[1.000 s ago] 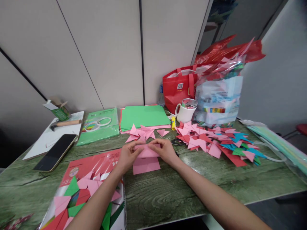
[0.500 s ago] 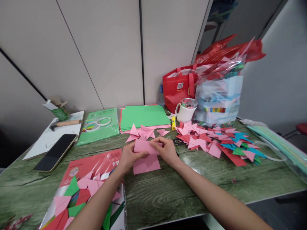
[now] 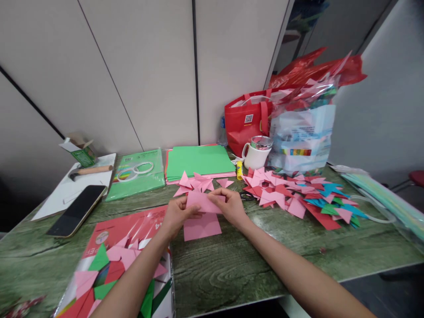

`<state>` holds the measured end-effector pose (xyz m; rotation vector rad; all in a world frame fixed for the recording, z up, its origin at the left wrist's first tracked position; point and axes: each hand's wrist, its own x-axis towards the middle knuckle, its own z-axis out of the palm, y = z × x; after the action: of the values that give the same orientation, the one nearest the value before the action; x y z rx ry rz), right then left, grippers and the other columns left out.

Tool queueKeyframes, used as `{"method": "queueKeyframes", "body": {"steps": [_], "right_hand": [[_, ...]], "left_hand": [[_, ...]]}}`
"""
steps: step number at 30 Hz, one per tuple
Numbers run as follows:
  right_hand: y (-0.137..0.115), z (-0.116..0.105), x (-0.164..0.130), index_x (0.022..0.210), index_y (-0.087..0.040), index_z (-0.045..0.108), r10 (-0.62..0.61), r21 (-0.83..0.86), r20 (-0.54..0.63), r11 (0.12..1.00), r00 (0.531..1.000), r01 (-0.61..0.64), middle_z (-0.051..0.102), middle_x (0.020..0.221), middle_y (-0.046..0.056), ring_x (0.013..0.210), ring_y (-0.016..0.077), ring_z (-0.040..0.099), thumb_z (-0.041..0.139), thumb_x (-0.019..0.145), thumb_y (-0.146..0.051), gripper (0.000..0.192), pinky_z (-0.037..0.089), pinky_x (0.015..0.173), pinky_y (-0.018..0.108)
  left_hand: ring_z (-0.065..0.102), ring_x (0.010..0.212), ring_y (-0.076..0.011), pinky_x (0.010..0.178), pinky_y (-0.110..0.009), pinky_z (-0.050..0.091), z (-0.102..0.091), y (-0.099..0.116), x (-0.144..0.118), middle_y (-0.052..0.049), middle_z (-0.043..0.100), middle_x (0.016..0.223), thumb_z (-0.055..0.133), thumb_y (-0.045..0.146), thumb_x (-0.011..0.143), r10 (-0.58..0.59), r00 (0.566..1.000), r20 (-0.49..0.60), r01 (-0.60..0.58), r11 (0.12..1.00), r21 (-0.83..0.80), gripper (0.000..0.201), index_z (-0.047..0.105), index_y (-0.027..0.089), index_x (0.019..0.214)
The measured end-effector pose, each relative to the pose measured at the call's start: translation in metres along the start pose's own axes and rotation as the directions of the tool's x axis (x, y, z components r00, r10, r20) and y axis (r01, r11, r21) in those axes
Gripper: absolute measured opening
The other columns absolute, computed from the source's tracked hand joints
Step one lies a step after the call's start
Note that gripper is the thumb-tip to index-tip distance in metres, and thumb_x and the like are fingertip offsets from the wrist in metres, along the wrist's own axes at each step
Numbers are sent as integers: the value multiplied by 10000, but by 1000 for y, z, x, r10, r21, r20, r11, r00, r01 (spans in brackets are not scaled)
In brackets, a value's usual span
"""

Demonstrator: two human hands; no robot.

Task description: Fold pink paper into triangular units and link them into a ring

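Note:
A small pink sheet of paper [image 3: 203, 202] is held up between my two hands. My left hand [image 3: 179, 215] pinches its left side, thumb on the near face. On the right edge, my right hand [image 3: 229, 205] grips it between thumb and fingers. Beneath it, another pink paper [image 3: 202, 229] lies flat on the table, its upper part covered by the held sheet and my left fingers. Just behind my hands sit folded pink paper pieces [image 3: 196, 181]. Black-handled scissors [image 3: 247, 196] lie close to my right hand, partly hidden.
Folded pieces in pink, red, blue and green [image 3: 291, 192] spread at the right. Behind stand a white mug [image 3: 256, 154], a yellow glue stick [image 3: 239, 170] and a red bag [image 3: 243, 128]. Leftward lie a green paper stack [image 3: 198, 162], a phone [image 3: 77, 211] and a hammer [image 3: 92, 170].
The pink sheet has tilted slightly in my hands, and my left thumb has drawn back a little to the left. My right hand stays nearly where it was.

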<state>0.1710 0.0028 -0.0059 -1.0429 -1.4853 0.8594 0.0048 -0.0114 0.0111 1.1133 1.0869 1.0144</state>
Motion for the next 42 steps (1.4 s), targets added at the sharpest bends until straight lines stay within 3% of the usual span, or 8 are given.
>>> {"method": "queueKeyframes", "body": {"steps": [12,23,27,29,31,33,36,42], "right_hand": [[-2,-2,2,703,-152,647,52,38,0,998,999,-52,672,713,35,680,169,600,613,701,-312,164,456,636,270],[-6,-6,5,692,-162,644,47,-4,-34,999,998,-47,683,720,39,689,187,609,617,686,-309,150,465,648,293],[-3,-7,6,694,-156,647,38,-7,-23,999,999,-38,674,710,37,673,180,601,617,691,-307,154,457,630,281],[-1,-7,6,688,-153,648,41,0,0,999,999,-41,669,703,34,665,174,597,615,696,-307,157,453,620,273],[0,-7,6,681,-152,648,45,3,30,999,999,-46,665,697,31,661,170,596,613,700,-308,161,449,617,268],[1,-6,6,685,-148,651,45,-1,64,999,997,-45,664,693,31,663,167,596,614,703,-306,164,448,623,268],[0,-6,6,698,-141,656,35,-5,106,999,994,-35,668,692,35,670,167,600,620,700,-297,159,450,638,272],[4,-5,6,741,-148,640,22,-6,126,1000,992,-22,660,738,39,703,165,599,624,700,-308,166,456,671,278]], "left_hand": [[672,629,-243,650,-382,548,1,-4,2,-28,689,620,746,342,535,-17,1000,-6,17,998,-54,307,615,117,698],[670,673,-235,673,-372,541,0,-4,1,-51,695,651,718,370,580,-1,1000,28,1,1000,1,344,647,108,790],[659,696,-201,683,-337,528,0,-1,0,-60,700,749,711,301,613,58,998,35,-59,998,17,543,564,113,1100],[650,746,-185,681,-308,513,0,2,0,-83,690,888,685,265,656,136,989,52,-136,991,-3,677,412,165,1268],[630,847,-195,702,-300,498,-1,5,-1,-113,628,1082,652,251,694,218,972,86,-217,976,-20,692,345,222,1313],[585,968,-223,775,-314,470,-3,7,-2,-120,564,1191,645,236,697,269,956,120,-275,961,38,586,451,221,1249],[533,1052,-240,876,-328,407,-5,7,-2,-108,610,1133,628,222,700,263,951,166,-294,933,209,339,640,181,1037],[569,973,-237,792,-319,433,-3,10,-4,-78,655,1065,579,251,722,158,974,161,-205,917,342,261,685,196,954]]}}
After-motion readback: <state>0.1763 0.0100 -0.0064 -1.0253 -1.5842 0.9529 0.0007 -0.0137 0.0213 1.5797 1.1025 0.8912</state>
